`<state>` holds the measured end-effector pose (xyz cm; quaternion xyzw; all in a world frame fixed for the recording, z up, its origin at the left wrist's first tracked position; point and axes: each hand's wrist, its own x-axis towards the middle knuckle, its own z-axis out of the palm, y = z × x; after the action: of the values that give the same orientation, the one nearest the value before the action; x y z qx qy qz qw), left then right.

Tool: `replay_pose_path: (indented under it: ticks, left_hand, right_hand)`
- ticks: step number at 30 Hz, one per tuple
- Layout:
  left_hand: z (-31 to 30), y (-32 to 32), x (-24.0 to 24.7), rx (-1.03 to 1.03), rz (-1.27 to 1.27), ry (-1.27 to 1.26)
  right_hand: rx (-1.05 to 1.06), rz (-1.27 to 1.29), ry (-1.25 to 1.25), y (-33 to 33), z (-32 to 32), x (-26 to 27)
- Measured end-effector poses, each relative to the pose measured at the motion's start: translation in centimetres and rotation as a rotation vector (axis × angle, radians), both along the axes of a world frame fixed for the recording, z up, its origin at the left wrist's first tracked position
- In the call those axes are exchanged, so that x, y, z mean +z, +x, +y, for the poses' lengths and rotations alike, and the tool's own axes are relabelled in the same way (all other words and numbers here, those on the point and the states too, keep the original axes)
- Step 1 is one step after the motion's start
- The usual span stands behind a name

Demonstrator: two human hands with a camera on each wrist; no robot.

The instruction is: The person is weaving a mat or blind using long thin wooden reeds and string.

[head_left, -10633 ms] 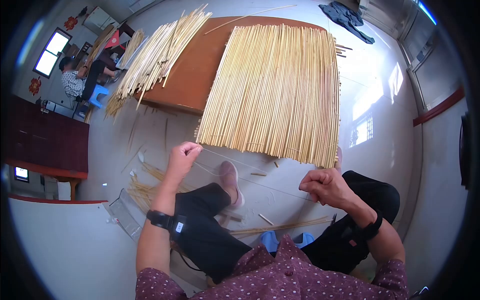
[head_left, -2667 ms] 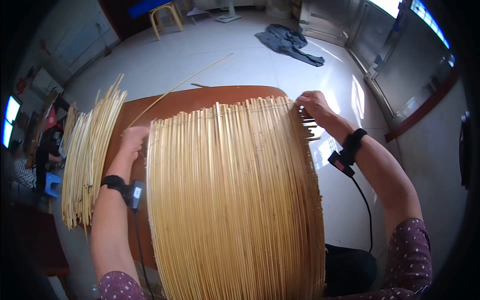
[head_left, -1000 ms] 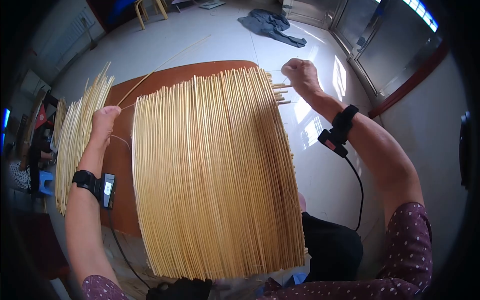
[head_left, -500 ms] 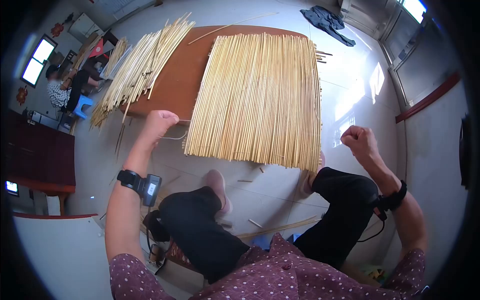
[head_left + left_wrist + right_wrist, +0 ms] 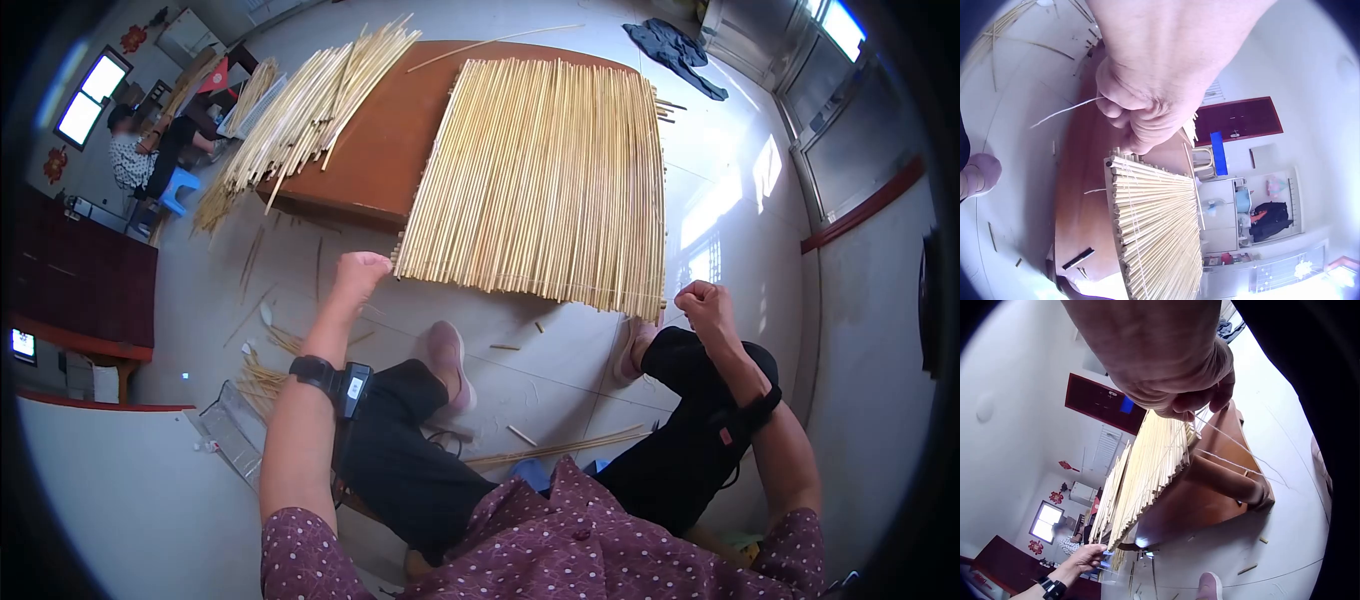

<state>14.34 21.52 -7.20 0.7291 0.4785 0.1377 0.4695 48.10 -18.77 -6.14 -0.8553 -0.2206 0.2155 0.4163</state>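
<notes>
A mat of straw-coloured stalks (image 5: 540,190) lies on a brown table, its near edge jutting out toward the person. At its near left corner, the left hand (image 5: 362,276) pinches a string with curled fingers. In the left wrist view, the white string (image 5: 1063,112) trails out of that hand, and a row of string runs across the stalk ends. The right hand (image 5: 710,312) is just off the near right corner, fingers curled. From its fingertips in the right wrist view, white string (image 5: 1241,447) hangs in two strands past the table leg.
Loose stalks (image 5: 310,110) are heaped on the table's left side, and one long stalk (image 5: 490,45) lies at its far edge. Cut bits and thin stalks (image 5: 560,447) litter the floor. A seated person (image 5: 135,160) is at far left. Dark cloth (image 5: 675,55) lies at far right.
Both hands worked at the mat's far edge earlier and are now at its near corners. Over the last half second, the left hand has closed in on the corner and the right hand has shifted nearer the mat.
</notes>
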Motion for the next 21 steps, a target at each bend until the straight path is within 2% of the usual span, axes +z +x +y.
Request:
replay_pose_path:
  ticks: [2,10,13,16,17,21]
  left_hand:
    - [-0.1,-0.2,-0.4,0.007,-0.072,-0.026]
    - [0.5,0.0,-1.0,0.004,-0.070,0.036]
    - [0.8,0.0,-0.8,-0.005,0.010,-0.079]
    - [0.5,0.3,0.0,-0.011,0.032,-0.097]
    - [0.4,0.5,-0.1,-0.038,0.024,-0.108]
    - [0.5,0.7,-0.1,-0.013,0.054,-0.097]
  right_hand:
    - [-0.028,0.042,-0.007,-0.2,0.2,0.3]
    - [-0.019,0.092,-0.041,-0.5,0.8,0.2]
    - [-0.012,0.098,-0.071,-0.3,0.3,0.7]
    - [-0.016,0.179,0.005,-0.2,0.0,0.2]
    - [-0.046,0.185,-0.052,-0.2,0.2,0.4]
    - [-0.063,0.193,-0.019,-0.1,0.0,-0.1]
